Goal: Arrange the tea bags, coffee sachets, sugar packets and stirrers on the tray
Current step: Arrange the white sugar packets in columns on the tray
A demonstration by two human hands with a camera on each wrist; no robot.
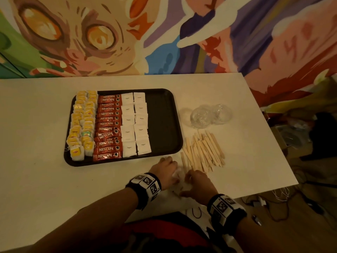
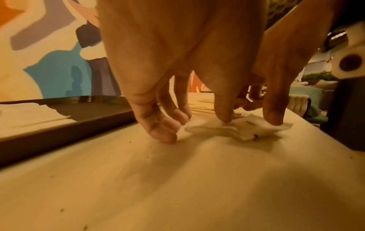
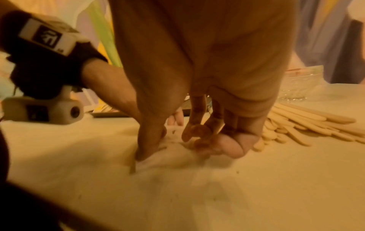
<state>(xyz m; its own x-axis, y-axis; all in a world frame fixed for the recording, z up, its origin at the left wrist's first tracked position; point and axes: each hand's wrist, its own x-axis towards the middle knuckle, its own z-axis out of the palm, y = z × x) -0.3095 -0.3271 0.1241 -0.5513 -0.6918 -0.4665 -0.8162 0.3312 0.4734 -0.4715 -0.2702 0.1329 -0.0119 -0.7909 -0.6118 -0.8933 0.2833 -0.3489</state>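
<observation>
On the black tray (image 1: 164,125) lie columns of yellow tea bags (image 1: 83,125), red coffee sachets (image 1: 108,128) and white sugar packets (image 1: 135,125); its right part is bare. A heap of wooden stirrers (image 1: 202,152) lies on the table right of the tray. In front of the tray, both hands meet over a few loose sugar packets (image 2: 247,129). My left hand (image 2: 194,128) presses a straight fingertip on them, its thumb on the table. My right hand (image 3: 171,148) arches over them, with the thumb and the curled fingers closing on the packets (image 3: 173,154).
Clear glass bowls (image 1: 209,115) stand behind the stirrers. The white table (image 1: 36,143) ends close to the right of the stirrers and just behind my wrists. Cables and clutter lie on the floor (image 1: 291,207) to the right. A painted wall rises behind the table.
</observation>
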